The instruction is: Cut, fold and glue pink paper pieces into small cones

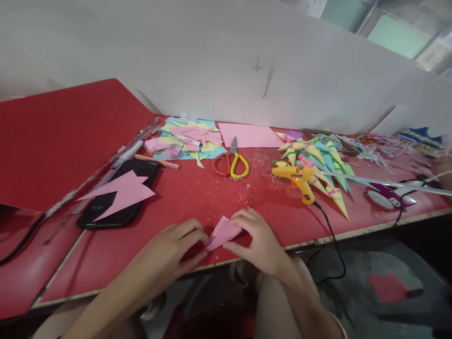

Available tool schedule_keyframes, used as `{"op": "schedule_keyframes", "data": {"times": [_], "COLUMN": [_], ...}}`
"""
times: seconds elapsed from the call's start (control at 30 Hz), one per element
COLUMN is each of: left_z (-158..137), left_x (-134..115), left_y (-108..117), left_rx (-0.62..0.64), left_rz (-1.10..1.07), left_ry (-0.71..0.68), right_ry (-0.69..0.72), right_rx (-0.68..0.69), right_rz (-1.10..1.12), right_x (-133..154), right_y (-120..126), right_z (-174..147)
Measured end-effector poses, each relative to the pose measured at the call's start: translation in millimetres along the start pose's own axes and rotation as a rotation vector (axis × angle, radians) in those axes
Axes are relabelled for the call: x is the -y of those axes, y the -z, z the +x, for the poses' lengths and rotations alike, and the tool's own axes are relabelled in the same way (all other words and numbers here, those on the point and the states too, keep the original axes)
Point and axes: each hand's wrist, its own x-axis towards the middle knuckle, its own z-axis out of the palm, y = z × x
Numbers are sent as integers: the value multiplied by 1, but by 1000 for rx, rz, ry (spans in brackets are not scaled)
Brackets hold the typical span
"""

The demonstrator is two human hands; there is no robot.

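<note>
Between my hands, near the front edge of the red table (pixel 197 197), is a small folded piece of pink paper (pixel 223 234). My left hand (pixel 178 245) pinches its pointed left end, with thumb and fingertips close together. The wider right end is held by my right hand (pixel 254 240), its fingers on top and its thumb along the near side. Scissors (pixel 231 162) with one red and one yellow handle lie beyond my hands, blades pointing away. A yellow glue gun (pixel 296 181) with a long clear glue stick rests on its side to the right.
Cut pink paper shapes (pixel 125 193) lie on a black phone (pixel 106 209) at left. Paper scraps (pixel 192 136) and a pink sheet (pixel 249 135) lie along the wall. Several paper cones (pixel 337 197) are heaped behind the glue gun, whose black cord (pixel 332 230) hangs over the edge.
</note>
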Motion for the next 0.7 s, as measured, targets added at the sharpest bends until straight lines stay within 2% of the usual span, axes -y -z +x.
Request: {"op": "schedule_keyframes", "data": {"times": [0.23, 0.37, 0.53, 0.7], "left_z": [-7, -11, -8, -8], "left_x": [4, 5, -7, -10], "left_y": [3, 6, 9, 6], "left_rx": [3, -64, -193, -175], "left_rz": [75, 132, 256, 269], "left_ry": [-107, -167, -244, -223], "right_ry": [92, 126, 138, 112], "right_rx": [132, 112, 84, 141], "right_rz": [55, 74, 56, -18], "right_x": [-4, -6, -4, 2], "right_y": [9, 8, 7, 6], "right_z": [-2, -5, -5, -3]}}
